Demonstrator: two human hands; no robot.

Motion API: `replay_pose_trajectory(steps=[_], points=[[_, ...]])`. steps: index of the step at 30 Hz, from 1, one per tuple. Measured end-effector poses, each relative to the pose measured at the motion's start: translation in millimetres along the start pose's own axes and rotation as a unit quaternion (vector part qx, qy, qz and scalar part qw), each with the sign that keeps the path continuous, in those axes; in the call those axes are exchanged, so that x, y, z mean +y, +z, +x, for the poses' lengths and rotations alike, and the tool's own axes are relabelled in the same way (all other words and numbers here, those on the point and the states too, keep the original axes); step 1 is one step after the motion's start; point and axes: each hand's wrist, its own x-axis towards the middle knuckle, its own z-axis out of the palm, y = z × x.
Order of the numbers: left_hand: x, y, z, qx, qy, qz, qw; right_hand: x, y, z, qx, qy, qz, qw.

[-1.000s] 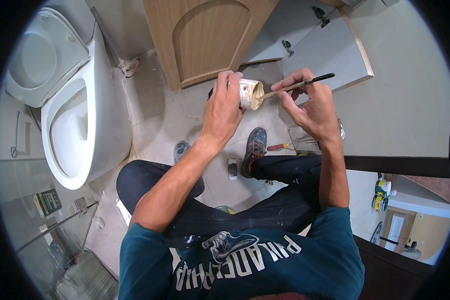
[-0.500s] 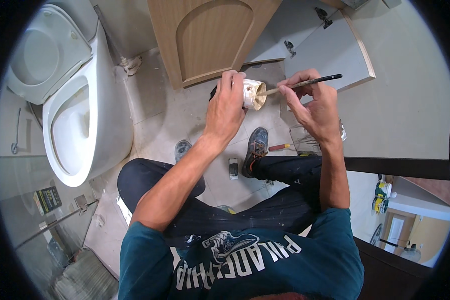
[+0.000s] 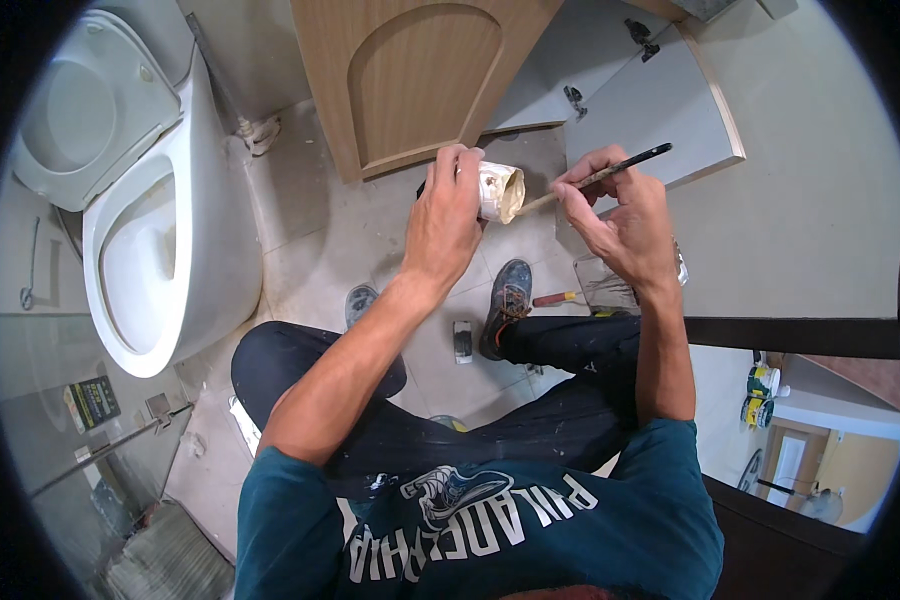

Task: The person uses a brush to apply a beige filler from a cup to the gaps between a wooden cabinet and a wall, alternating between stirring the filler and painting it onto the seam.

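Observation:
My left hand (image 3: 444, 222) is wrapped round a small white cup (image 3: 495, 190), tilted on its side with its mouth to the right. Cream-coloured stuff coats the inside of its rim. Between the thumb and fingers of my right hand (image 3: 627, 222) is a thin artist's paintbrush (image 3: 638, 160) with a black handle end pointing up and right. The brush's pale lower end reaches the near edge of the cup's mouth. Both hands are in the air, in front of a light wood cabinet door (image 3: 420, 80). Whatever lies under my left palm is hidden.
A white toilet (image 3: 215, 220) with its lid up stands at the left. Another cabinet door (image 3: 660, 110) hangs open at the right. On the tiled floor are a red-handled tool (image 3: 554, 299) and a small dark-and-silver object (image 3: 463, 342) near my shoes (image 3: 510, 295).
The paintbrush's lower end has moved from inside the cup's mouth to its near rim. Both hands have shifted slightly left in the picture, still holding the same things.

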Motion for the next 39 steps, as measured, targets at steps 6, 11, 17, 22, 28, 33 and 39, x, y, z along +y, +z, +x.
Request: replay_pose_trajectory(steps=[6,11,17,22,28,33,39], points=[[0,-1,-2,-0.001,0.005,0.002,1.000,3,3,2,0.043,-0.009,-0.007,0.999],[1,0,-2,-0.005,0.008,-0.001,1.000,11,-1,-3,0.024,0.068,0.066,0.995],[-15,-14,24,0.107,-0.090,-0.036,0.990,57,-26,6,0.078,0.184,0.227,0.953],[10,-37,60,0.168,-0.041,-0.120,0.977,114,9,-8,0.143,0.285,0.372,0.872],[117,-2,89,0.076,0.098,-0.308,0.943,222,153,-65,0.222,0.320,0.535,0.749],[103,11,65,0.022,0.006,-0.377,0.926,114,264,-59,0.010,0.249,0.318,0.915],[105,9,65,0.009,-0.033,-0.423,0.906,111,295,-59,-0.127,0.013,0.216,0.968]])
